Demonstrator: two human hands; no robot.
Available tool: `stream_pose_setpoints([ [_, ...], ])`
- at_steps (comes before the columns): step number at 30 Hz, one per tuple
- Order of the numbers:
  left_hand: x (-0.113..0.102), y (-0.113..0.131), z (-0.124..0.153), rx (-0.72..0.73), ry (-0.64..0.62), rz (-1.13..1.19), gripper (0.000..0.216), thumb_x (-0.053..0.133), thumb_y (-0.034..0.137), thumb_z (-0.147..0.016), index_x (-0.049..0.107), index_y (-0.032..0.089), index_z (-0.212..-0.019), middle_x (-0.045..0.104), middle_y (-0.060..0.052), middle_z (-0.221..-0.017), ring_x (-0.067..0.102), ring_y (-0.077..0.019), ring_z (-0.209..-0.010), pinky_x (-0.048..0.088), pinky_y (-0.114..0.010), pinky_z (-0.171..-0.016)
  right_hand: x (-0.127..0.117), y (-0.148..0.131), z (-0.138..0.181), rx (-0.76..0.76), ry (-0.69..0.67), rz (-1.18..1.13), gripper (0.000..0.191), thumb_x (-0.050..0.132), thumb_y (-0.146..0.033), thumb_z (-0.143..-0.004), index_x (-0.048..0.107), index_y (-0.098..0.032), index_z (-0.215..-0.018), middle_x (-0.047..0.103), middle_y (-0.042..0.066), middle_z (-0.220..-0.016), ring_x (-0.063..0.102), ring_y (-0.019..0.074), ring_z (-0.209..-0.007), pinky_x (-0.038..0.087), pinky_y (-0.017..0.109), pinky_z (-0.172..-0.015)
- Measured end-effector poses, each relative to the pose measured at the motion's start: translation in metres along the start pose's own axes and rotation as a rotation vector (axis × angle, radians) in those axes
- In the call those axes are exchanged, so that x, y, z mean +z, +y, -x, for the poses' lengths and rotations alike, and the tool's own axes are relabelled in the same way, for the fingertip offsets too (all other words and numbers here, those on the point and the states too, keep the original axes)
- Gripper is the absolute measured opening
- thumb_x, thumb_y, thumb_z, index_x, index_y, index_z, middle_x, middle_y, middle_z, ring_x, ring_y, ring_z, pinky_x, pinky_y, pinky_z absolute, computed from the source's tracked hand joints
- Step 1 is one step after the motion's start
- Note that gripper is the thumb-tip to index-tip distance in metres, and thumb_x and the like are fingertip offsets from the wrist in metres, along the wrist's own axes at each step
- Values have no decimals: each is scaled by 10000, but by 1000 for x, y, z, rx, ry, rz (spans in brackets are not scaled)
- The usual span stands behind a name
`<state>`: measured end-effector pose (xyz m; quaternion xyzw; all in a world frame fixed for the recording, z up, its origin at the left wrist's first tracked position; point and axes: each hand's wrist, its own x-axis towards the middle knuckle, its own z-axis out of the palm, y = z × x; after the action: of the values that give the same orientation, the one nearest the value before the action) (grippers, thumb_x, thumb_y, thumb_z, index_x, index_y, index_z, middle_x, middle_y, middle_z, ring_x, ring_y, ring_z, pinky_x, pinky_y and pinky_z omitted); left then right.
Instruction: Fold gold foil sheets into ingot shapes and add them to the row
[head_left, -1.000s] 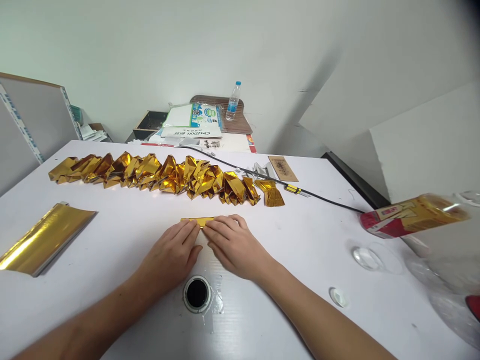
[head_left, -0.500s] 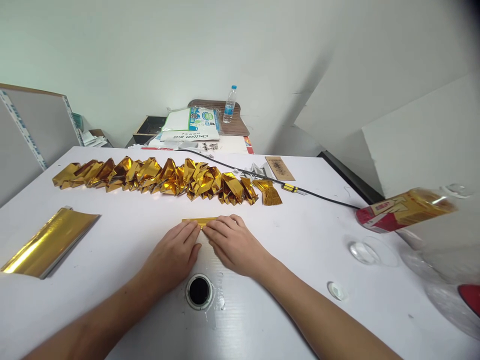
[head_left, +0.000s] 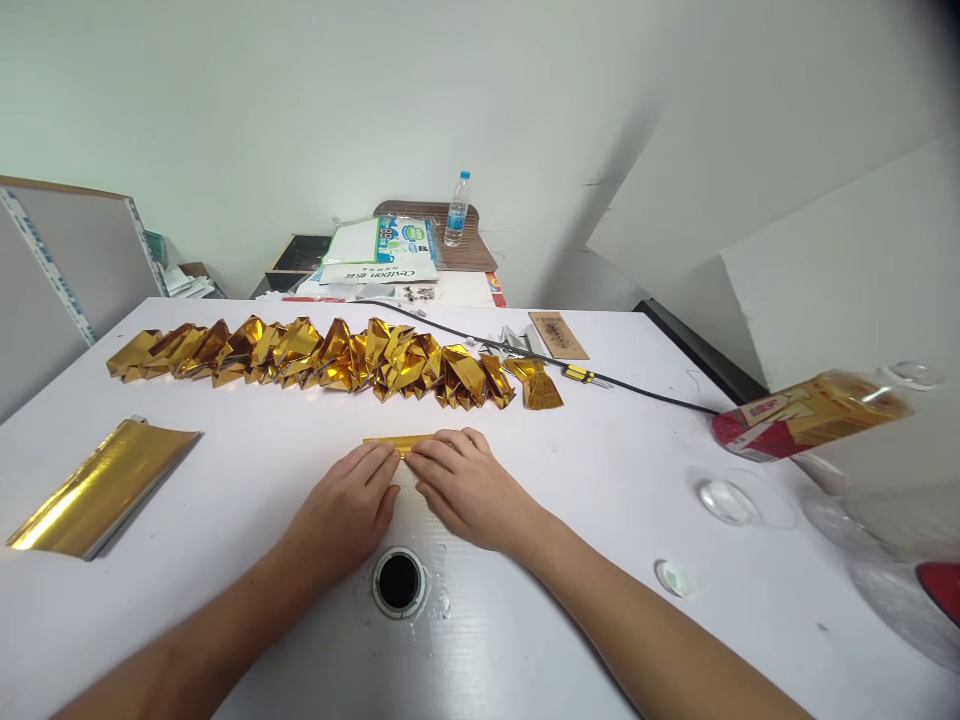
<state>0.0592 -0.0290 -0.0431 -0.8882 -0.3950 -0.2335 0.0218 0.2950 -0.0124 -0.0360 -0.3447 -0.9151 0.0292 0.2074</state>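
A narrow folded strip of gold foil paper lies on the white table, partly covered by my fingers. My left hand presses its fingertips on the strip's near edge, fingers together and thumb tucked toward me. From the other side, my right hand covers the strip's right part, its fingers closed together and holding the paper down. The fingertips of both hands nearly meet in the middle. Behind them stretches a long row of folded gold foil pieces. At the left lies a stack of flat gold foil sheets.
A black-centred round fitting is set in the table near me. A black cable crosses at the right, by a yellow-and-black tool and brown card. Further right are a tilted bottle and a small white disc.
Both hands stay pressed on the gold strip in nearly the same place. The view has shifted very slightly; nothing else visibly moved.
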Motion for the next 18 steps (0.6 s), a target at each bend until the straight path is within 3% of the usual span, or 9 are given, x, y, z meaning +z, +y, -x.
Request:
stream_pose_setpoints([
  [4,-2,2,-4,19,-5,-12,390,461,204,-1047,663,86,-1358,720,-190,-1313,666,-327,-1251,584,-521,-1110,2,-3,-2,-4,5,26,325,532,-242,-1063,640,-165,-1360,721,143,-1272,562,326,-1173,416,524,-988],
  [9,-8,-1,-9,5,-45,40,353,479,168,-1022,713,149,-1285,738,-156,-1265,675,-304,-1208,600,-509,-1063,1,-9,-6,15,-12,81,254,575,-297,-1047,696,-155,-1220,730,154,-1157,569,326,-1112,415,518,-939],
  [12,-14,-12,-5,11,-26,-3,307,506,183,-1026,758,174,-1202,771,-121,-1218,698,-290,-1143,615,-491,-1008,-3,-3,-1,61,51,61,184,604,-287,-1027,741,-198,-1114,744,121,-1157,582,306,-1126,392,511,-960],
  [15,-21,-23,1,6,22,-84,267,533,219,-1024,790,201,-1090,804,-80,-1150,717,-282,-1059,627,-473,-924,-7,7,7,142,121,-5,160,606,-261,-1010,764,-235,-1001,763,83,-1180,601,288,-1137,380,504,-960],
  [18,-26,-27,1,-52,55,-160,239,588,259,-990,773,214,-846,816,-69,-1064,721,-283,-983,620,-457,-845,-5,10,9,155,99,-52,115,616,-230,-971,730,-214,-966,752,103,-1256,600,299,-1210,394,510,-986],
])
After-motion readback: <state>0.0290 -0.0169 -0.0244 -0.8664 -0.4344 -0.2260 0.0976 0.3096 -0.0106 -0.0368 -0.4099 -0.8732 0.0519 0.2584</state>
